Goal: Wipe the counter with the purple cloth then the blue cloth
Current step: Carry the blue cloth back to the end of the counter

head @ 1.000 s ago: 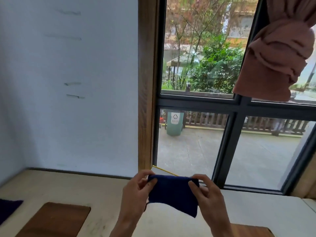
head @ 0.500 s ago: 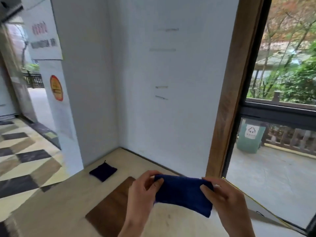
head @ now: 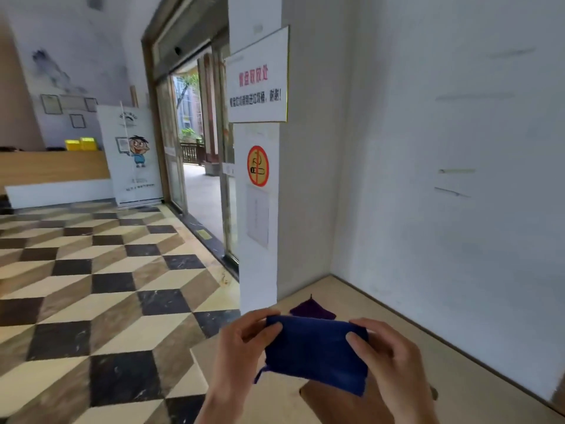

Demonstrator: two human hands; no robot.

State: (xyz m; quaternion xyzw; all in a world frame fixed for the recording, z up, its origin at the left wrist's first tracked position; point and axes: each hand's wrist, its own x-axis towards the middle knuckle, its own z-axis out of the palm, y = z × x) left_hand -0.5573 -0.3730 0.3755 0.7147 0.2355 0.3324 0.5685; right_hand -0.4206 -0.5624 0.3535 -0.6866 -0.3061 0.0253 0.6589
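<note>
beige counter (head: 382,313) in white corner; purple cloth (head: 312,311) lies there; both hands' grip pinches blue cloth (head: 315,351).

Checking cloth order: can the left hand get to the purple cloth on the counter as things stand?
Probably not yet. The left hand and right hand both pinch the blue cloth. The purple cloth lies uncovered just beyond on the counter; free the hand first.

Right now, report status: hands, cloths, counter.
Left hand and right hand both pinching blue cloth, held above counter. Purple cloth flat on counter by the corner. Nothing blocking.
</note>
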